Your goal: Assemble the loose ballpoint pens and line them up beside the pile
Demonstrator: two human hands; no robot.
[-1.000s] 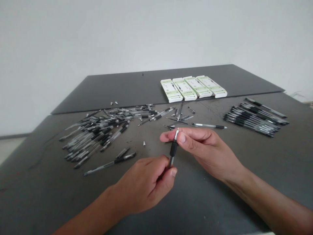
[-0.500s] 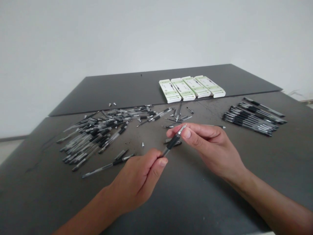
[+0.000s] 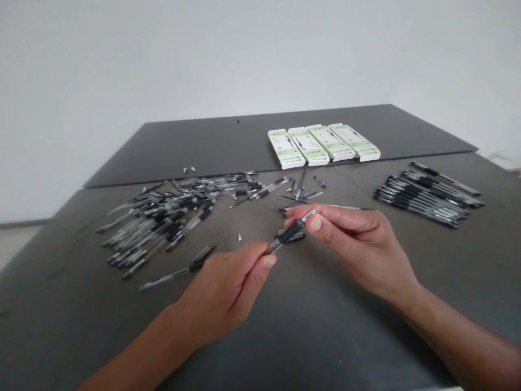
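Observation:
A black-grip pen (image 3: 290,233) is held between both hands above a dark table (image 3: 325,336). My left hand (image 3: 228,290) pinches the pen's lower barrel, fingers closed. My right hand (image 3: 358,244) pinches the metal tip end between thumb and forefinger. The pen slants up to the right. A small black pen part (image 3: 293,237) lies on the table just behind it.
A loose heap of pens (image 3: 171,217) spreads at the left. A neat stack of pens (image 3: 427,198) lies at the right. Several white-and-green boxes (image 3: 323,144) sit at the back. Small metal tips (image 3: 239,237) and parts are scattered mid-table.
The pen has tilted from nearly upright to a low slant toward the right. Both hands have moved a little farther away from me and lower.

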